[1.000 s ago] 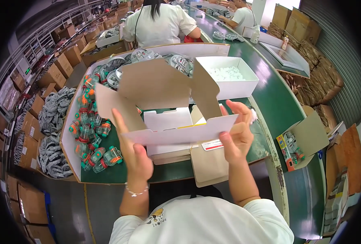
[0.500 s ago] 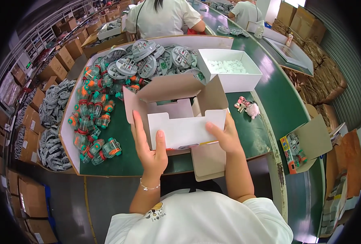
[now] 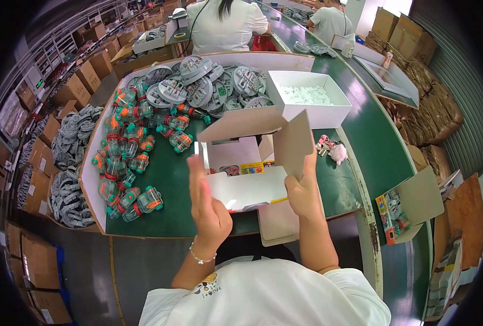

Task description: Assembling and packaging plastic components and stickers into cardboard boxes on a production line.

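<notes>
An open cardboard box point(image 3: 252, 187), white on one face and grey-brown on the other, is in front of me with its flaps up; coloured print shows along its edges. My right hand point(image 3: 304, 193) grips its right side, thumb on the near corner. Along the left side my left hand point(image 3: 210, 212) is held flat, fingers stretched out; whether it touches the box is hard to tell. A grey-brown cardboard flap point(image 3: 278, 224) hangs below the box over the table's front edge.
Clear bottles with orange and green parts point(image 3: 143, 201) lie on the green table's left. Grey round pieces point(image 3: 198, 89) are heaped behind. A white box of small white pieces point(image 3: 336, 113), a pink pompom keychain point(image 3: 337, 153) and a filled carton point(image 3: 385, 217) are on the right.
The box has shifted right and tipped, showing printed inner edges. My left hand has straightened off its left flap, which has folded; my right hand moved slightly on the right side.
</notes>
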A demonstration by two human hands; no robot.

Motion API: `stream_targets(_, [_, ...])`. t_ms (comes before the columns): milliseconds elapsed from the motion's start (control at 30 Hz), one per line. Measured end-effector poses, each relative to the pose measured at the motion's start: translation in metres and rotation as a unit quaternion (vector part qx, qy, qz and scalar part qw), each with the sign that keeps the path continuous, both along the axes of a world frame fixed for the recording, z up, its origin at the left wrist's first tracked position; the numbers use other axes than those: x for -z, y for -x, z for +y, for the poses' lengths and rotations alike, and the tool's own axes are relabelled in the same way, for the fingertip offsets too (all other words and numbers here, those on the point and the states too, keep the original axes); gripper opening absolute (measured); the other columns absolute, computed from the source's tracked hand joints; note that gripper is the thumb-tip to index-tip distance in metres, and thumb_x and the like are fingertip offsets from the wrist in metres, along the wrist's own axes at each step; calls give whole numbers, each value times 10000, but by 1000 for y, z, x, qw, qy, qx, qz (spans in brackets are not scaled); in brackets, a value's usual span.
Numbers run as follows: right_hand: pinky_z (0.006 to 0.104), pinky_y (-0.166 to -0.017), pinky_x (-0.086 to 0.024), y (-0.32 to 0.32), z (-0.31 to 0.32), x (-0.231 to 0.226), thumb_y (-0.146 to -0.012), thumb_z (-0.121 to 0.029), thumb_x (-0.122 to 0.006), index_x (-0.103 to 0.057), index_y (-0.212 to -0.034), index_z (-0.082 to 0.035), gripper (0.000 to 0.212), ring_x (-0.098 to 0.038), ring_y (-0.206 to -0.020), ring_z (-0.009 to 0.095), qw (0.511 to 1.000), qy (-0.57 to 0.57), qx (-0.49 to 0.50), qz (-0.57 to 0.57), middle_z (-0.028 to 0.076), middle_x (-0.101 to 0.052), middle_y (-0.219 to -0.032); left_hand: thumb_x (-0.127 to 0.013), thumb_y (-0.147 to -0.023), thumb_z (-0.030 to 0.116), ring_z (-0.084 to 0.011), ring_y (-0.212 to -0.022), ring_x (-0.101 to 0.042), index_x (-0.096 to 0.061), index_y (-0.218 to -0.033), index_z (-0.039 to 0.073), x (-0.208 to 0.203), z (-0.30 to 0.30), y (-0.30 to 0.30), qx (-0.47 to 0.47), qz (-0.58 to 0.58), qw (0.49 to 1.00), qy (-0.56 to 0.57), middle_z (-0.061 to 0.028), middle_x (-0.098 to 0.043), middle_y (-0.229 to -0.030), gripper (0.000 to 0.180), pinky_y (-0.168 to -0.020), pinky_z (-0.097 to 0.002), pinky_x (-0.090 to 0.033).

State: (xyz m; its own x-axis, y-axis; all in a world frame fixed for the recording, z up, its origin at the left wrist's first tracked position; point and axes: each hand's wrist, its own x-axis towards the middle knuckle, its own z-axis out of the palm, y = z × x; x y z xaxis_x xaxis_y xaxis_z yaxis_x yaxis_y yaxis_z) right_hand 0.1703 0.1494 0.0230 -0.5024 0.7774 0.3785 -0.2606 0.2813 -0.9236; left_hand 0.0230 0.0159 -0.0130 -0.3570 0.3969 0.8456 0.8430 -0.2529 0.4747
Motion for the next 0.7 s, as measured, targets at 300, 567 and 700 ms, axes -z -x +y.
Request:
stream_targets(300, [443, -1205, -192, -4, 6, 17, -689, 244, -353, -282, -1548, -65, 915, -218, -1496, 319, 972, -192, 29, -133, 194, -226, -1597, -487, -866, -80, -409, -1385, -409, -309, -1496, -66, -15, -11, -6, 66, -1, 978, 197, -249, -483, -1448, 655, -1146, -537, -279])
stream_targets(567, [448, -1172, -264, -23, 55, 21, -859, 49, -616, -349, -1538, -145, 755, -219, -1496, 350, 951, -224, -128, -167, 198, -164, -1630, -561, -882, -6, -357, -1410, -383, -257, -1534, -21, -39, -24, 29, 146, 34, 920, 362, -229, -393, -1537, 720, -1160, -457, -260])
stream_targets(700, [448, -1172, -258, -21, 56, -16, -837, 14, -691, -509, -1429, -120, 634, -188, -1519, 332, 979, -45, -124, -153, 127, -188, -1644, -682, -813, 29, -388, -1473, -254, -288, -1543, 48, -50, -20, 52, 157, 120, 904, 378, -176, -248, -1622, 830, -1163, -448, -256])
